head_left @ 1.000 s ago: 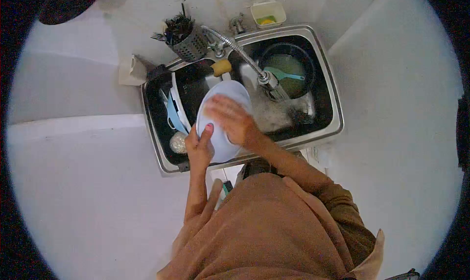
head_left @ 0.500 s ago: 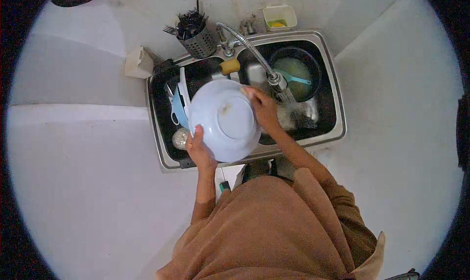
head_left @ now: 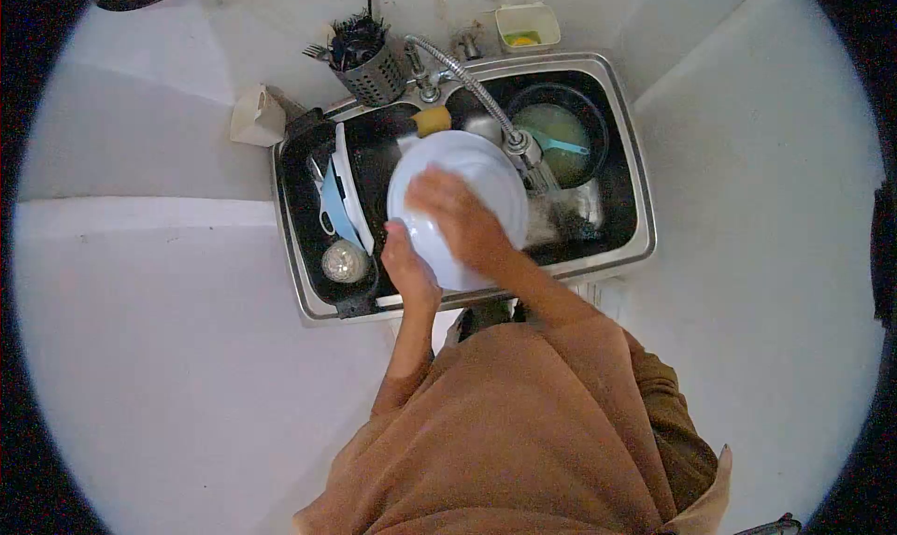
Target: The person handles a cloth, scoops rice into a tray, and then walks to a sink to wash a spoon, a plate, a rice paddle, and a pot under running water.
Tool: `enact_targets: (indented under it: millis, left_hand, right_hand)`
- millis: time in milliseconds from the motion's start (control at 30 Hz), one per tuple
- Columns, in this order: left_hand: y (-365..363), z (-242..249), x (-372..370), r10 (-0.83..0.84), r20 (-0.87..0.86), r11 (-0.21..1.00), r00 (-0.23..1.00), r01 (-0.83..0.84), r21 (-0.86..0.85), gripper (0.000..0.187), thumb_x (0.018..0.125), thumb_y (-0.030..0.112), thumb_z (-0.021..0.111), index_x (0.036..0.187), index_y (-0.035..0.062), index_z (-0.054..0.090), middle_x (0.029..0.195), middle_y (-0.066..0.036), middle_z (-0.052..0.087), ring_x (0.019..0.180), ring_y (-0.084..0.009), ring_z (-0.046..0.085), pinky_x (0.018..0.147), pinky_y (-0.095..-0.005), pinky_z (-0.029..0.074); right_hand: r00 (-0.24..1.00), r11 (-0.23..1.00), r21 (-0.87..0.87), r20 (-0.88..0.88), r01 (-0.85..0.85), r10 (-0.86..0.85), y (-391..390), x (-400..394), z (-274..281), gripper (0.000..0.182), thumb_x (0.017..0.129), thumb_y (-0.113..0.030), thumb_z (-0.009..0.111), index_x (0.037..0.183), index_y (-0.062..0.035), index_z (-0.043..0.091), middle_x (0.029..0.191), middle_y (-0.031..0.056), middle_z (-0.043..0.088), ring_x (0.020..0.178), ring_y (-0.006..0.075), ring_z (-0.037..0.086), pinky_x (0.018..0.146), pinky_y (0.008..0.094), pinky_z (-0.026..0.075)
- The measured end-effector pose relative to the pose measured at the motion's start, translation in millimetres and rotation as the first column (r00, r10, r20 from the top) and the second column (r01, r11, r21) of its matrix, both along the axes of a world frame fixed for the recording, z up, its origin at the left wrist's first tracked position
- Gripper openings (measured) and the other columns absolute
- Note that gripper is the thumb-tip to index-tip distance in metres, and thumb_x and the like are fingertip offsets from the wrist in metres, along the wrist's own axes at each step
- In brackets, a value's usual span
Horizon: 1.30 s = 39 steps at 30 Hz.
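A white bowl (head_left: pixel 500 194) is held over the double sink, tipped toward the running water. My left hand (head_left: pixel 411 262) grips its lower left rim, thumb on the near face. Across the middle of that face lies my right hand (head_left: pixel 458 213), its fingers smeared by motion, so I cannot make out whether anything is in them. Just right of the bowl, water pours from the spray head (head_left: pixel 521 150) of a flexible metal faucet. A dark round pan (head_left: pixel 598 128) holding cloudy water and a light-blue utensil (head_left: pixel 563 146) sits in the right basin.
In the left basin, a dark rack (head_left: pixel 357 307) holds white and blue dishes (head_left: pixel 338 208) and a clear glass (head_left: pixel 345 262). A yellow sponge (head_left: pixel 432 120) rests on the divider. Behind stand a cutlery holder (head_left: pixel 376 77) and a small white tub (head_left: pixel 528 26).
The bowl has shifted right and slightly up, closer to the water. My right hand has gone from its upper right rim to across its middle. The left hand keeps its grip.
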<state>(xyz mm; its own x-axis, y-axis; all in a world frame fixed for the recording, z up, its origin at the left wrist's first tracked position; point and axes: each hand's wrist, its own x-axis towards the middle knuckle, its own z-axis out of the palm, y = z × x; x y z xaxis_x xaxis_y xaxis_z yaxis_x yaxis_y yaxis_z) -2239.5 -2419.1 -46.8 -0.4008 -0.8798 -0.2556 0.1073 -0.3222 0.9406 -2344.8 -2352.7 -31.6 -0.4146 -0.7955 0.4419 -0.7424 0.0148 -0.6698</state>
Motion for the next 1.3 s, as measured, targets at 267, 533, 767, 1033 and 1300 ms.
enact_targets:
  millis: [267, 533, 767, 1033, 1300]
  left_hand:
    - [-13, 30, -4, 0.06, -0.068, 0.996, 0.996, -0.055, 0.073, 0.044, 0.088, 0.037, 0.047, 0.097, -0.0062, 0.054, 0.092, -0.009, 0.056, 0.08, -0.0153, 0.051, 0.076, -0.0279, 0.041]
    - [-2, 15, 3, 0.023, 0.022, 0.998, 0.999, -0.025, 0.058, 0.043, 0.085, 0.036, 0.052, 0.097, -0.0052, 0.054, 0.09, -0.009, 0.058, 0.079, -0.0155, 0.053, 0.076, -0.0275, 0.042]
    - [-9, -26, 4, 0.132, 0.113, 0.982, 0.985, -0.146, 0.123, 0.046, 0.087, 0.037, 0.049, 0.102, -0.0059, 0.053, 0.092, -0.01, 0.057, 0.08, -0.0175, 0.054, 0.072, -0.0292, 0.044]
    - [13, -34, -14, 0.104, 0.191, 0.908, 0.976, -0.172, 0.383, 0.052, 0.087, 0.04, 0.048, 0.114, -0.004, 0.046, 0.102, -0.014, 0.055, 0.085, -0.0232, 0.057, 0.077, -0.0346, 0.046]
    - [38, -47, -42, 0.081, 0.082, 0.785, 0.993, -0.114, 0.608, 0.06, 0.085, 0.045, 0.048, 0.121, -0.0017, 0.038, 0.11, -0.015, 0.052, 0.095, -0.0264, 0.055, 0.081, -0.0403, 0.046]
  right_hand:
    - [0.998, 0.984, -0.168, -0.026, -0.056, 0.053, 36, 26, -17, 0.034, 0.076, -0.002, 0.048, 0.11, -0.0072, 0.054, 0.12, 0.0109, 0.049, 0.117, 0.0319, 0.04, 0.102, 0.0387, 0.028]
    - [0.991, 0.997, 0.029, 0.11, 0.07, -0.073, 40, 16, -24, 0.044, 0.071, 0.005, 0.046, 0.113, -0.0075, 0.052, 0.122, 0.0109, 0.047, 0.118, 0.0283, 0.04, 0.101, 0.0384, 0.03]
    - [0.853, 0.946, 0.174, 0.41, 0.274, -0.322, 112, -5, -50, 0.029, 0.085, -0.014, 0.044, 0.111, -0.0063, 0.053, 0.114, 0.012, 0.053, 0.107, 0.027, 0.049, 0.094, 0.035, 0.036]
    - [0.587, 0.714, 0.014, 0.559, 0.7, -0.586, 56, -191, -13, 0.024, 0.084, -0.022, 0.055, 0.098, -0.0026, 0.057, 0.099, 0.0091, 0.058, 0.088, 0.019, 0.055, 0.079, 0.0308, 0.042]
    - [0.739, 0.771, 0.079, 0.238, 0.632, -0.63, -23, -300, -52, 0.033, 0.084, -0.032, 0.052, 0.097, -0.0027, 0.059, 0.097, 0.0145, 0.06, 0.09, 0.029, 0.056, 0.081, 0.0345, 0.041]
